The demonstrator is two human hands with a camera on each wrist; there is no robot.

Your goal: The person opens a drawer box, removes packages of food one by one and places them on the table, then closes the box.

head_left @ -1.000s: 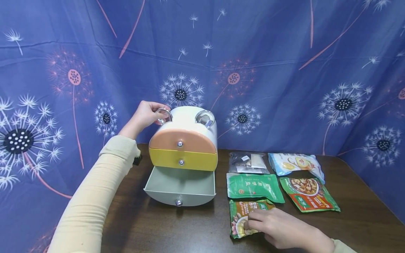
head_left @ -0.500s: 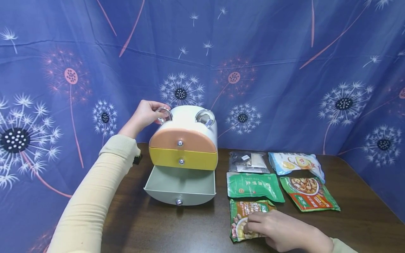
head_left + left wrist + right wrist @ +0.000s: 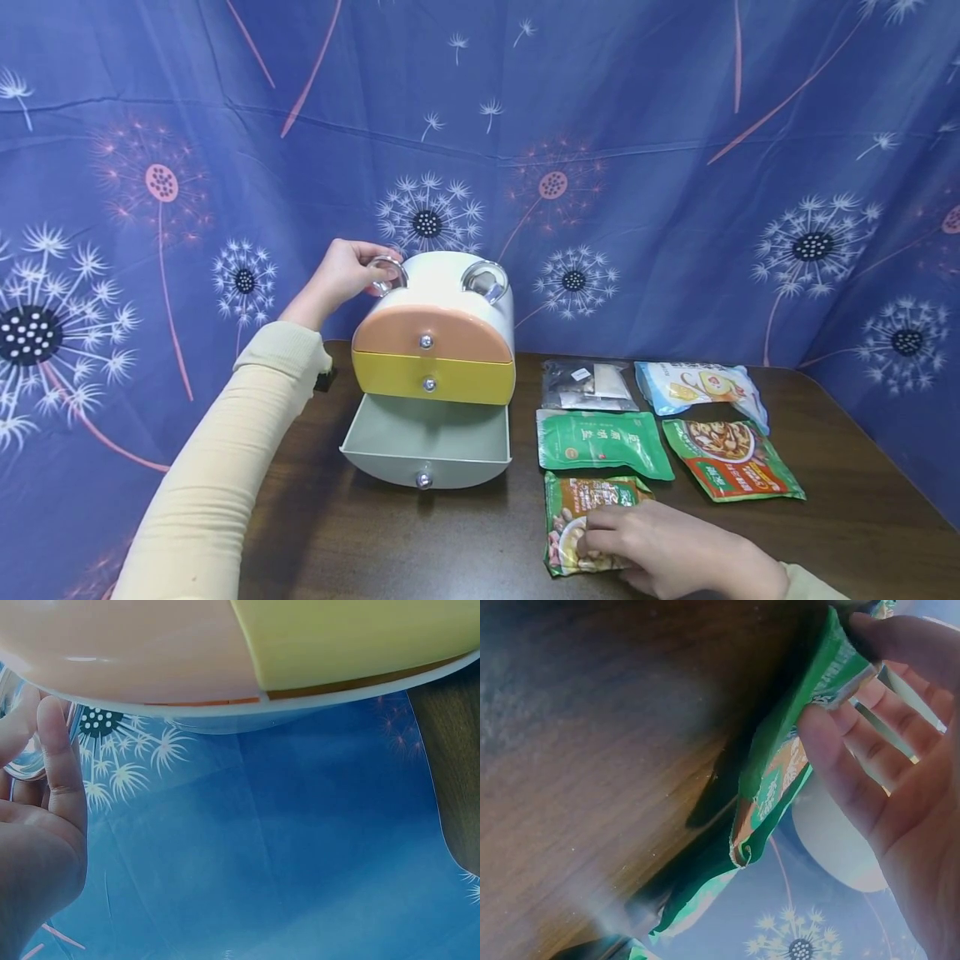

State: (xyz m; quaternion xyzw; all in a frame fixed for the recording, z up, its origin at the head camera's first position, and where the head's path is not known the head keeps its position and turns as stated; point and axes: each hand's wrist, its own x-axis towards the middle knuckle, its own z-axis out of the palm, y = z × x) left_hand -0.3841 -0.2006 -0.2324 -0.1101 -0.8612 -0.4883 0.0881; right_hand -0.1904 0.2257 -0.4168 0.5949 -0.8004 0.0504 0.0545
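Note:
A small frog-like drawer box (image 3: 442, 279) has a white top, an orange drawer (image 3: 390, 329) and a yellow drawer (image 3: 390, 372). Its bottom grey-green drawer (image 3: 367, 471) is pulled out, with nothing seen inside. My left hand (image 3: 347, 273) pinches the clear left eye ring (image 3: 402, 270) on the box's top. At the front right, my right hand (image 3: 667, 542) holds a green and orange food packet (image 3: 566, 500) at its right side, fingers curled over it. The right wrist view shows the packet's green edge (image 3: 780, 735) between thumb and fingers, tilted off the table.
Behind the held packet lie a green pouch (image 3: 600, 442) and a clear-and-dark bag (image 3: 566, 387). To the right are a red and green packet (image 3: 750, 479) and a pale blue bag (image 3: 675, 383). A blue dandelion-print curtain (image 3: 637, 167) hangs behind the wooden table (image 3: 465, 533).
The held packet's near edge has shifted slightly toward me, and my right hand has moved down a little with it. My left hand keeps its place on the eye ring.

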